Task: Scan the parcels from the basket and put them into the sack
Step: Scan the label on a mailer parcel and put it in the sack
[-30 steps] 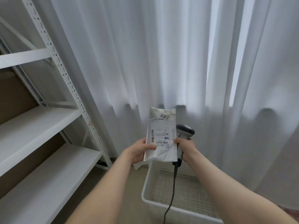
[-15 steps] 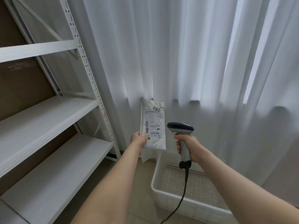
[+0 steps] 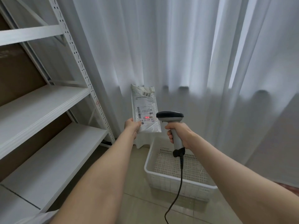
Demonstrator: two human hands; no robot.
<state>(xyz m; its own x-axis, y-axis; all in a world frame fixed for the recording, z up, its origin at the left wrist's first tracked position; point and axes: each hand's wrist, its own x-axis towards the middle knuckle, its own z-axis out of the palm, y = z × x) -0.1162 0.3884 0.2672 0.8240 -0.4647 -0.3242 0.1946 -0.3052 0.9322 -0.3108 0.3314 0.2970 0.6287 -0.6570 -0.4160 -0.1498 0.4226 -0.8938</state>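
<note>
Two arms are seen, both uncovered from the hands down to the lower edge of the view. The left hand [image 3: 131,126] and the right hand [image 3: 179,134] are bare, as are the left forearm [image 3: 105,167] and the right forearm [image 3: 234,172]. On the fingers [image 3: 169,136] the nails cannot be made out. A pale strip [image 3: 37,217] is seen beside the left arm; whether it is clothing cannot be told.
</note>
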